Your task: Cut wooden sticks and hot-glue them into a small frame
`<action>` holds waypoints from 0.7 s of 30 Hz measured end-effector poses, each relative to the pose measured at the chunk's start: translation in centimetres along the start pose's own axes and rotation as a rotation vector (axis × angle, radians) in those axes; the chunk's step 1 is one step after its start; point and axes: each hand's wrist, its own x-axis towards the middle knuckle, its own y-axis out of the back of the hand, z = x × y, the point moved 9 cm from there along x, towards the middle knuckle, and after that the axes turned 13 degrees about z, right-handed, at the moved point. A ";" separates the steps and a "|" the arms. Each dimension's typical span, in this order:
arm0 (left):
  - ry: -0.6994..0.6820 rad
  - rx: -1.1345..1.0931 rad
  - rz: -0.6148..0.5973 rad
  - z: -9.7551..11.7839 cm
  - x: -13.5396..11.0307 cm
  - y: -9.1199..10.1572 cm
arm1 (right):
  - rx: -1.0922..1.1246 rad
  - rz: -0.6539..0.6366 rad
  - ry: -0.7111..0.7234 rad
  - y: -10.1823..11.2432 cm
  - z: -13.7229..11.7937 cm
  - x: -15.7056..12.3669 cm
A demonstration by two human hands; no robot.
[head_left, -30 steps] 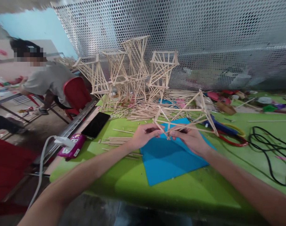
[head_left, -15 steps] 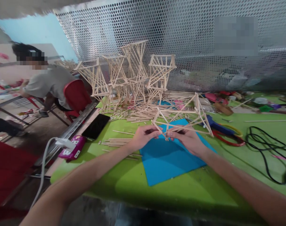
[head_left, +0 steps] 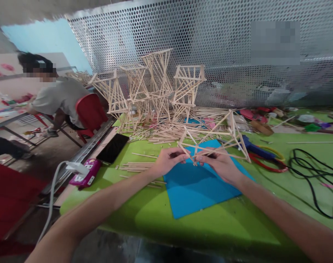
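Note:
Both my hands meet over a blue sheet (head_left: 199, 186) on the green table (head_left: 161, 215). My left hand (head_left: 167, 160) pinches the near corner of a wooden stick frame (head_left: 218, 137), fingers closed on its sticks. From the other side my right hand (head_left: 219, 164) grips the same corner with closed fingers. The frame is a lattice of thin sticks, tilted, lifted a little above the sheet. Behind it stand several finished stick towers (head_left: 152, 91) amid a heap of loose sticks (head_left: 166, 129).
A black phone (head_left: 113, 148) and a purple power strip (head_left: 85, 173) with a white plug lie at the left edge. A blue glue gun (head_left: 255, 149), a red loop and a black cable (head_left: 314, 175) lie at right. Perforated metal backs the table. A person sits at far left.
Both hands and the stick frame have stayed nearly in place; the frame has tilted slightly. The view has shifted a little downward and leftward.

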 end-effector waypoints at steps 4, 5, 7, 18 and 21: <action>-0.007 0.010 -0.001 -0.4 0.1 0.1 | -0.018 0.001 0.005 0.1 0.0 0.0; -0.012 0.008 -0.006 -0.4 0.1 0.1 | -0.026 -0.002 0.011 0.1 -0.1 0.0; -0.021 0.004 -0.017 -0.4 0.1 0.1 | -0.035 -0.007 0.024 0.1 -0.3 0.0; -0.041 0.016 -0.020 -0.4 0.1 0.0 | -0.066 0.001 0.047 0.2 -0.5 0.2; -0.032 -0.027 -0.012 -0.4 0.1 0.0 | -0.067 0.010 0.049 0.3 -0.7 0.1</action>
